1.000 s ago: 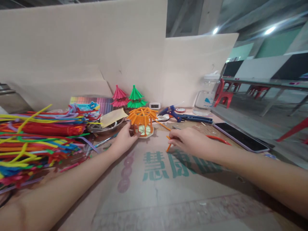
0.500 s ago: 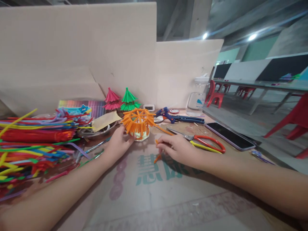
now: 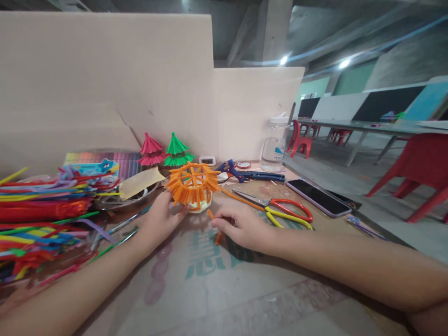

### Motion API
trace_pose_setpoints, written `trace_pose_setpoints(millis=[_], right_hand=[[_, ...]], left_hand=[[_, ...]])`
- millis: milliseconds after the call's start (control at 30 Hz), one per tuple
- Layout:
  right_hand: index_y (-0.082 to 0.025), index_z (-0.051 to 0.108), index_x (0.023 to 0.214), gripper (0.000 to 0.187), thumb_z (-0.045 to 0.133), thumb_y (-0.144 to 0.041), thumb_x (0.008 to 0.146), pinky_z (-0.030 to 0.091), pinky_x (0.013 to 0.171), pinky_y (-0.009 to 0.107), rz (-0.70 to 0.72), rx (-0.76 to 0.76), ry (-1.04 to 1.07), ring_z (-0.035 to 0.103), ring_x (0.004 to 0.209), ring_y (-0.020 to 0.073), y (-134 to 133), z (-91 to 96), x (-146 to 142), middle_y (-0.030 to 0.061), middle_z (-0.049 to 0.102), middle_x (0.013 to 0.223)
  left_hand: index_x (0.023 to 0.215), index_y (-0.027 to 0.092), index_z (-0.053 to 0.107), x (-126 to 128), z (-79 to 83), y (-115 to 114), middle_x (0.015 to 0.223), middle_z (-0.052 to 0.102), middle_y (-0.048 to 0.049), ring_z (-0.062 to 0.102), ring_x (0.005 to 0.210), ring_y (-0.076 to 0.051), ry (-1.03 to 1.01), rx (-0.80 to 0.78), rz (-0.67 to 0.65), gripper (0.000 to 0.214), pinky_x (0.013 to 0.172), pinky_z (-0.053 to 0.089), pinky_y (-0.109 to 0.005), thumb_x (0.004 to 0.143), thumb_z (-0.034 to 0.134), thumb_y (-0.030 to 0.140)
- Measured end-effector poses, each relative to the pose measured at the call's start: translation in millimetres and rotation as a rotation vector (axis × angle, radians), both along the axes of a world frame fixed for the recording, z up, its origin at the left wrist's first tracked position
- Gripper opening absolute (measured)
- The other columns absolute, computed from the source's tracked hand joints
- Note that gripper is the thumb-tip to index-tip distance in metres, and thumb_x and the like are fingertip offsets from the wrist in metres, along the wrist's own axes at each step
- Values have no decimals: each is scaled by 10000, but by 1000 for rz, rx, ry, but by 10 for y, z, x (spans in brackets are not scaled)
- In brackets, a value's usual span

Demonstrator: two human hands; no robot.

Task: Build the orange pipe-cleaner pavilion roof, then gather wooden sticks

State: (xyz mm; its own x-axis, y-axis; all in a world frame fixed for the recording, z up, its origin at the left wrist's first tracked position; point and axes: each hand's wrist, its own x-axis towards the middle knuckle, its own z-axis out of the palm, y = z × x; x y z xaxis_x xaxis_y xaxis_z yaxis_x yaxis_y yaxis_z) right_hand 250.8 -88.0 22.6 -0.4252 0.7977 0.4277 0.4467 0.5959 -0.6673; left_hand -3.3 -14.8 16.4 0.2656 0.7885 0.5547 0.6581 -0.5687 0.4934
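An orange pipe-cleaner structure (image 3: 194, 183), a spoked ring with stubby strands hanging around it, stands on a pale base (image 3: 204, 204) in the middle of the table. My left hand (image 3: 161, 221) grips its left side, thumb by the base and the other fingers partly hidden behind. Just to the right, my right hand (image 3: 243, 227) is closed in a pinch on a short orange pipe-cleaner piece (image 3: 210, 214); one end pokes out above the fingers and another bit shows below. Behind that hand lie scissors (image 3: 262, 202) with red and yellow handles, and a long orange strand (image 3: 241, 198).
Bundles of coloured pipe cleaners (image 3: 42, 212) cover the left side. Behind are a marker set (image 3: 101, 163), a metal bowl (image 3: 122, 201), pink (image 3: 151, 149) and green (image 3: 177, 150) trees, a blue glue gun (image 3: 231, 171) and a bottle (image 3: 274, 147). A phone (image 3: 318, 198) lies right.
The view has turned a little to the right, so everything sits further left. Both hands keep their holds; the right hand's orange piece has shifted slightly in the fingers.
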Motion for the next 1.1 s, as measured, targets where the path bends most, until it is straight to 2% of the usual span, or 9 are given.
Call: trace_pose_setpoints(millis=[200, 367, 467, 567, 667, 767, 833, 900, 1100], right_hand=[[-194, 590, 769, 244, 559, -215, 1011, 368, 636, 244, 34, -63, -2, 543, 651, 135, -19, -4, -26, -9, 611, 696], [-198, 587, 780, 223, 531, -215, 996, 358, 634, 248, 72, 19, -46, 535, 662, 142, -32, -19, -17, 3, 618, 707], [-197, 608, 774, 227, 546, -242, 988, 358, 629, 250, 102, 76, -65, 538, 659, 144, -30, -58, -25, 8, 632, 704], [-193, 635, 779, 221, 554, -248, 977, 364, 605, 242, 71, 135, 14, 529, 626, 136, -42, -58, -11, 0, 620, 684], [-194, 625, 784, 241, 533, -253, 998, 400, 613, 236, -15, 224, 172, 545, 639, 136, -87, -1, 47, 0, 610, 696], [-209, 599, 772, 257, 516, -232, 1014, 408, 592, 227, -32, 264, 220, 523, 602, 128, -132, 39, 109, -23, 565, 656], [-215, 582, 751, 272, 521, -232, 1016, 404, 574, 226, -40, 273, 215, 516, 588, 126, -142, 34, 121, -28, 556, 644], [-218, 570, 730, 295, 517, -240, 1020, 395, 554, 228, -46, 261, 193, 509, 568, 125, -140, 16, 109, -30, 549, 626], [-222, 557, 690, 350, 489, -305, 1023, 405, 556, 248, -73, 152, 127, 526, 559, 138, -123, 4, 55, -21, 558, 603]], left_hand=[[1092, 180, 596, -61, -50, 133, 1090, 738, -148, 747, 988, -354, -209, -171, 87, 596, 926, 607, -540, 793, 685, 688], [1090, 201, 578, -73, -53, 142, 1094, 739, -132, 745, 990, -337, -184, -109, 63, 544, 934, 614, -526, 809, 691, 653], [1118, 204, 575, -45, -51, 104, 1095, 739, -114, 746, 983, -311, -151, -83, 23, 518, 932, 621, -497, 831, 699, 618], [1084, 197, 589, 9, -41, 19, 1025, 734, -99, 747, 950, -293, -137, -82, 17, 471, 886, 632, -460, 855, 675, 600], [1029, 207, 603, 111, -6, -154, 1015, 748, -89, 737, 894, -273, -43, -69, 23, 384, 826, 624, -425, 840, 708, 525], [1011, 202, 618, 228, 29, -336, 996, 754, -90, 721, 877, -257, 20, -91, -46, 260, 776, 600, -380, 869, 706, 401], [1006, 197, 629, 276, 33, -404, 1007, 750, -96, 713, 904, -262, 63, -89, -76, 211, 793, 585, -381, 856, 714, 317], [1033, 191, 631, 288, 23, -417, 1023, 739, -97, 702, 911, -263, 54, -99, -52, 228, 807, 577, -389, 840, 725, 267], [1022, 190, 600, 252, -4, -348, 981, 709, -86, 677, 869, -257, -4, -172, -37, 225, 765, 559, -386, 860, 713, 298]])
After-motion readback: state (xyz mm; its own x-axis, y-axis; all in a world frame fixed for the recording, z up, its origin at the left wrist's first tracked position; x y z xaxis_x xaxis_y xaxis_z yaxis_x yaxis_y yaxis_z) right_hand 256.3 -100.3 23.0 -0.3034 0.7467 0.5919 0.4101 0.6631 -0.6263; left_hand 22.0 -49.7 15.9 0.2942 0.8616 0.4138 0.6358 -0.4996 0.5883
